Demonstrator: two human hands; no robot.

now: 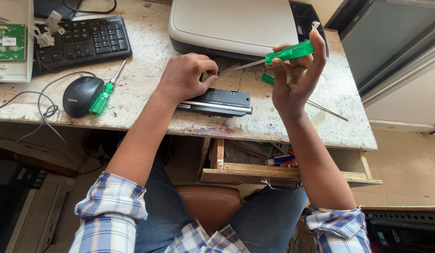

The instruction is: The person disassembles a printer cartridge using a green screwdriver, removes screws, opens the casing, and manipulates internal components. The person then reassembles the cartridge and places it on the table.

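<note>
Green screwdriver (287, 52) — clamped in the right hand (295, 77) above the black printer part (217, 101), shaft angled left so the tip meets the left hand (184, 77), whose closed fingers pinch something small — possibly a screw.

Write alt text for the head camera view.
A seated person's right hand holds a green-handled screwdriver, its tip meeting the left hand, which rests on a black flat part on a worn table. A white printer, keyboard, mouse and second green screwdriver lie around.
</note>
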